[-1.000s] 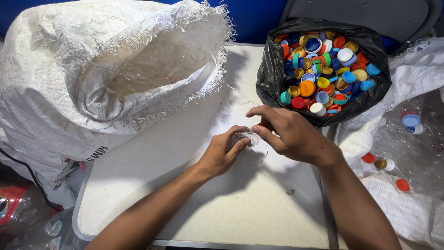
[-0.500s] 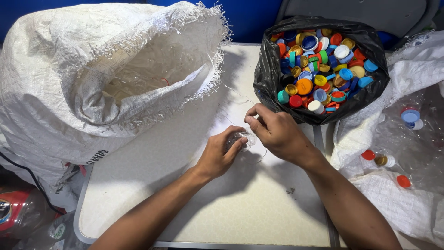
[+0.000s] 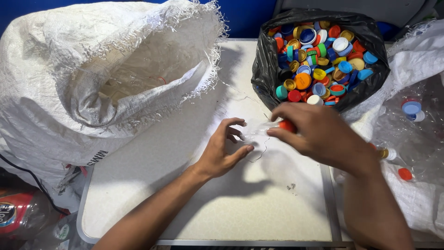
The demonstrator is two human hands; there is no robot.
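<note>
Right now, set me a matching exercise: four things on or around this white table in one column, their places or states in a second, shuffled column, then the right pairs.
Things
1. large white woven plastic sack
2. black plastic bag full of coloured bottle caps
3. small red-orange bottle cap
4. left hand

Places or states
A. pinched in the fingers of the right hand
B. open, fingers spread, over the white table
C. lying mouth open on the table's left side
D. standing open at the table's far right corner

Pairs: 1-C, 2-D, 3-A, 4-B
</note>
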